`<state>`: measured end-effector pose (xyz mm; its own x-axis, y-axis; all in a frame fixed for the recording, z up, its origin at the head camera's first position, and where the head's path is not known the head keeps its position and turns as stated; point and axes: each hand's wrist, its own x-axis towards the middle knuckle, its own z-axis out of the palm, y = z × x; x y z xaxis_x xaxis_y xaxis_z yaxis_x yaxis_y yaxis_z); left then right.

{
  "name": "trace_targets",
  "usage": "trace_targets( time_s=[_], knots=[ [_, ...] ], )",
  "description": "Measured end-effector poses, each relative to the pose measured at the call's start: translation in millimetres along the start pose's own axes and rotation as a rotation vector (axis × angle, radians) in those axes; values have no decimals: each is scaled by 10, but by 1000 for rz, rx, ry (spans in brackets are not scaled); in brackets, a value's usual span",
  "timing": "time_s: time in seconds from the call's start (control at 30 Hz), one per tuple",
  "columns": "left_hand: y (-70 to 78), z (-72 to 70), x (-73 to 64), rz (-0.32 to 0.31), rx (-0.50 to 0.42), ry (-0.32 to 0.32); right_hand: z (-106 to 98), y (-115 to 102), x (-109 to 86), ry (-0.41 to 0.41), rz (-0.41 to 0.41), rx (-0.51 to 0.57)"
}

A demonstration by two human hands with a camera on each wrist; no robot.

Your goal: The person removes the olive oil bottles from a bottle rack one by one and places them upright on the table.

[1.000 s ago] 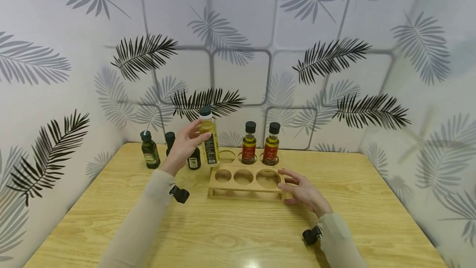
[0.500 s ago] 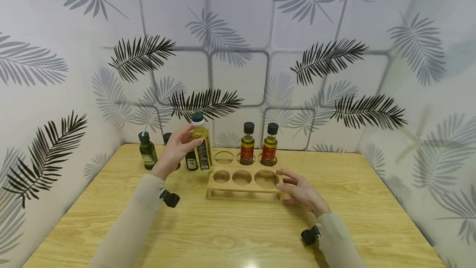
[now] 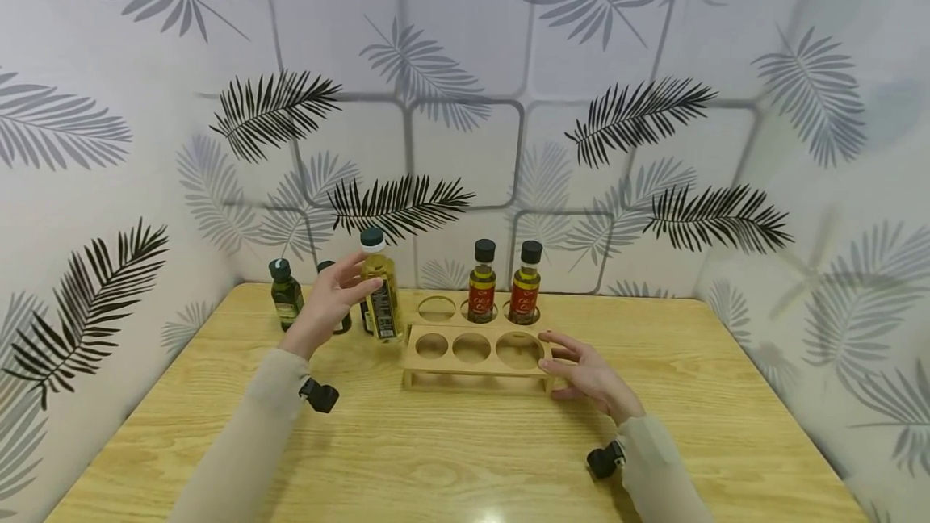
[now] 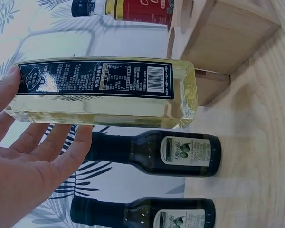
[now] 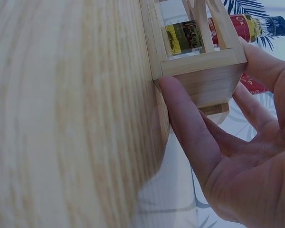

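Observation:
My left hand grips a clear bottle of yellow oil near its top, thumb in front. The bottle stands nearly upright, just left of a two-tier wooden bottle rack; whether its base touches the table I cannot tell. Its black back label faces the left wrist camera. At the rack's right end, my right hand holds the lower front tier between thumb and fingers. In the right wrist view a fingertip lies against the end panel. Two red-labelled oil bottles fill holes in the back tier.
Dark green bottles stand behind and left of my left hand: one at the far left, and two more, a nearer one and a lower one in the left wrist view. A leaf-patterned wall rises behind the wooden table.
My left hand has carried the yellow oil bottle left and down, away from the rack's left back hole. My right hand stays on the rack's right end.

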<state>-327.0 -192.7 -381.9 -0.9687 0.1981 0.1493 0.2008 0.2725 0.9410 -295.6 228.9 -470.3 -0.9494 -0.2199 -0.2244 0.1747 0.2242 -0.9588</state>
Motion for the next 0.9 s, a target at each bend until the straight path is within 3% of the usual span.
trace_targets(
  time_s=[0.67,0.9],
  knots=[
    [-284,-166,-104,-38,22,-19,8,-5,-10,-3,8,10],
    [-382,-225,-118,-15,29,-31,3,4,-2,1,8,8]
  ],
)
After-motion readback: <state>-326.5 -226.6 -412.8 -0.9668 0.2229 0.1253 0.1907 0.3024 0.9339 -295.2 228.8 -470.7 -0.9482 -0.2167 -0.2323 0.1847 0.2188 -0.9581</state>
